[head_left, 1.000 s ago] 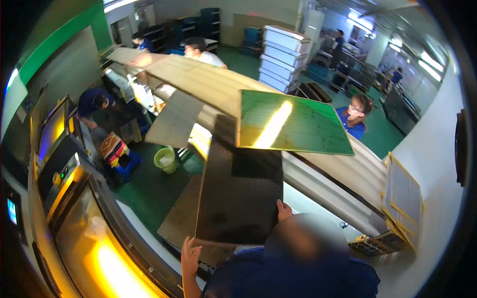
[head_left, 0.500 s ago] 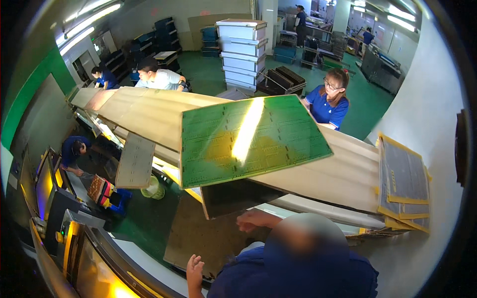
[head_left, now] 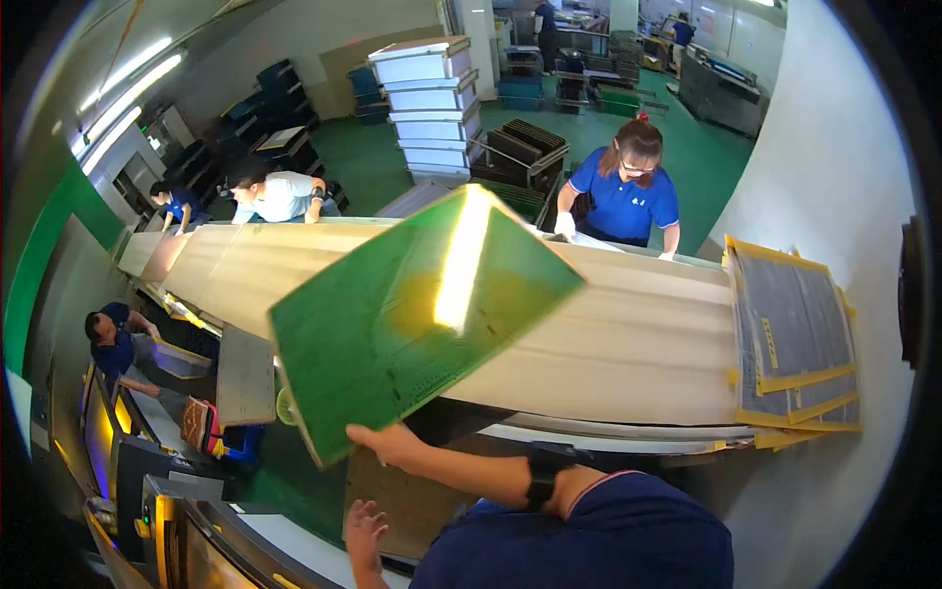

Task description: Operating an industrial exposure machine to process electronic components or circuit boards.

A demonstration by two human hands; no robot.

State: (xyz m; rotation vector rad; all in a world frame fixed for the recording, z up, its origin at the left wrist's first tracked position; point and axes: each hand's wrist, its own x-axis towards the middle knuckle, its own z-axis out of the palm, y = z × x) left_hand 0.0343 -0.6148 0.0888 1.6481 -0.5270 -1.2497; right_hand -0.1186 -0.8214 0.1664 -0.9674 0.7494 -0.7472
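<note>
My right hand (head_left: 392,447) grips the lower edge of a large glossy green panel (head_left: 363,334), near its nearest corner. The thumb and part of the hand show; the panel hides some fingers. The panel tilts over the long pale table, reflecting a bright strip of light. My left hand (head_left: 365,535) is lower down, open with fingers apart, holding nothing and away from the panel.
A long pale table (head_left: 648,334) crosses ahead. Yellow-edged grey sheets (head_left: 800,324) lie at its right end. A co-worker (head_left: 628,191) with white gloves stands across it; another person (head_left: 118,339) holds a board at left. Lit machines (head_left: 196,535) stand lower left.
My right hand has moved left and taken hold of the green panel's edge. The panel has shifted left and turned. The co-worker opposite has looked down.
</note>
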